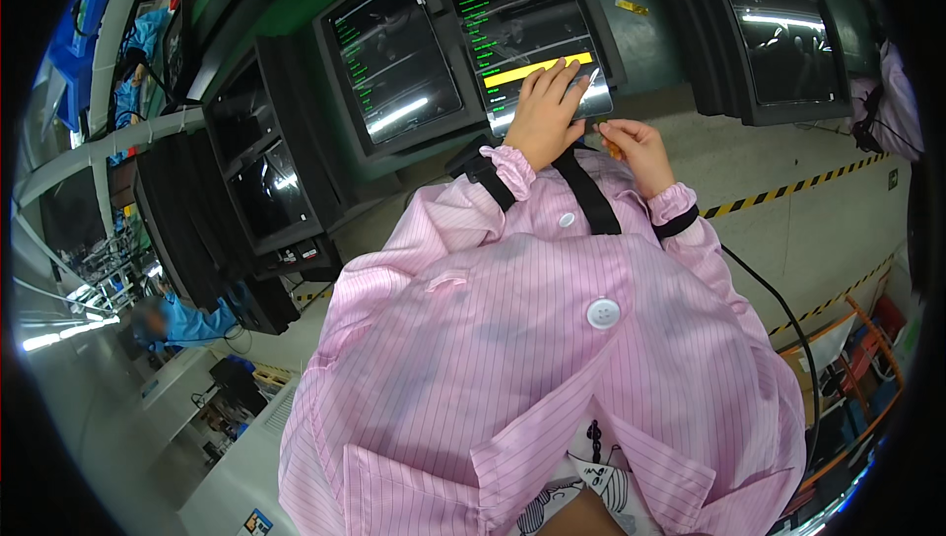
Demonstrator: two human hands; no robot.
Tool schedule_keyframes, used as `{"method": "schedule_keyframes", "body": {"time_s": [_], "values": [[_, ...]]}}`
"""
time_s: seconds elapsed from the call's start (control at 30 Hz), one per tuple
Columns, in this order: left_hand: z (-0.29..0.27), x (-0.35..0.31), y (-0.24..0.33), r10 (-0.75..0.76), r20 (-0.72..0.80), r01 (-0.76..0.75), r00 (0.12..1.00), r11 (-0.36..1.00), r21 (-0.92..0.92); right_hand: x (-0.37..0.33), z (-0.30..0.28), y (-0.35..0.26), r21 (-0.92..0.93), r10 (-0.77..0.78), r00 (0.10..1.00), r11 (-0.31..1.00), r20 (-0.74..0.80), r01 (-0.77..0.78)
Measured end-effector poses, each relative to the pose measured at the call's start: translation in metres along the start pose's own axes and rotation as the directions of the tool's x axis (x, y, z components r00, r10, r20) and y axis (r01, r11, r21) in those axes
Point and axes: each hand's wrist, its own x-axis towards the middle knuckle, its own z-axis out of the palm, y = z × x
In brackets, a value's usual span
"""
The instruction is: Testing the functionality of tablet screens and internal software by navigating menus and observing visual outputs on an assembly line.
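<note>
My left hand (545,114) lies with its fingers stretched out over the lower part of a tablet (520,19), touching the screen near a yellow bar. Green text lines run down that dark screen. Just to the right of the tablet's lower corner, my right hand (642,154) is closed in a pinch. A small orange-yellow piece (613,149) shows between its fingertips; its exact kind is too small to tell. To the left, a second tablet (399,58) with similar green text rests in a black holder, touched by neither hand.
More dark screens in black frames stand at left (266,181) and right (783,43). A yellow tape piece (632,7) lies on the green bench (655,43). A black cable (788,314) hangs at my right. Yellow-black floor stripes (798,184) run beyond; a person in blue (192,322) is far left.
</note>
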Motion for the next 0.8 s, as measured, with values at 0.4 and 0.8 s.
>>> {"method": "schedule_keyframes", "body": {"time_s": [0.4, 0.8], "values": [[0.001, -0.001, 0.000, -0.001, 0.004, 0.001, 1.000, 1.000, -0.001, 0.003, 0.002, -0.002, 0.089, 0.053, 0.999, 0.995, -0.007, -0.052], [0.003, -0.001, -0.002, -0.002, -0.009, 0.002, 1.000, 1.000, 0.000, 0.003, -0.002, 0.007, 0.165, 0.047, 0.999, 0.985, -0.015, -0.044]]}}
